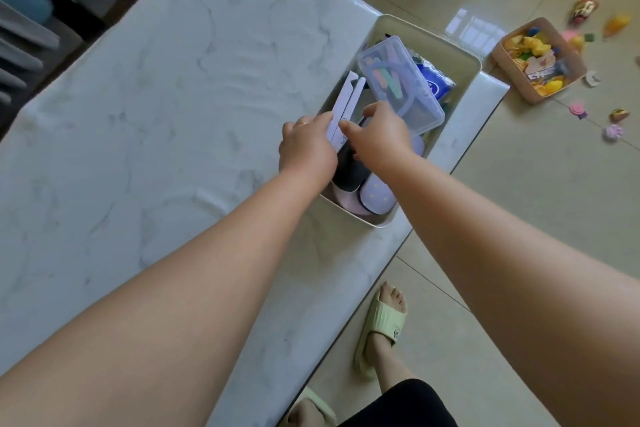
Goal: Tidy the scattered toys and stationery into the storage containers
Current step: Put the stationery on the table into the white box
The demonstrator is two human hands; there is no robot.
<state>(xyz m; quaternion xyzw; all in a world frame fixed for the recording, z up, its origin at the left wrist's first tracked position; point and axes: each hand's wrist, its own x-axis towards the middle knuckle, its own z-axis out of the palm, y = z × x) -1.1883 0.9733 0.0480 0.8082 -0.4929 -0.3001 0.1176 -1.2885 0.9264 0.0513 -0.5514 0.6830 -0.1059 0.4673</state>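
A cream storage bin [460, 55] stands at the right edge of the marble table [138, 114]. Inside it lie a clear plastic case [398, 83] of coloured pieces, a blue packet [434, 80], a black case [348, 172] and a lilac dotted case [375, 196]. My left hand [306, 149] grips the lower end of a white, flat folded item [346, 100] that sticks up out of the bin. My right hand [379, 132] is over the bin beside it, thumb against the same white item, fingers curled down among the contents.
On the tiled floor to the right sits a pink basket [512, 76] full of yellow toys. Several small toys lie scattered around it, such as an orange one [614, 24] and a pink flower [614, 132]. My sandalled foot [381, 326] stands by the table edge.
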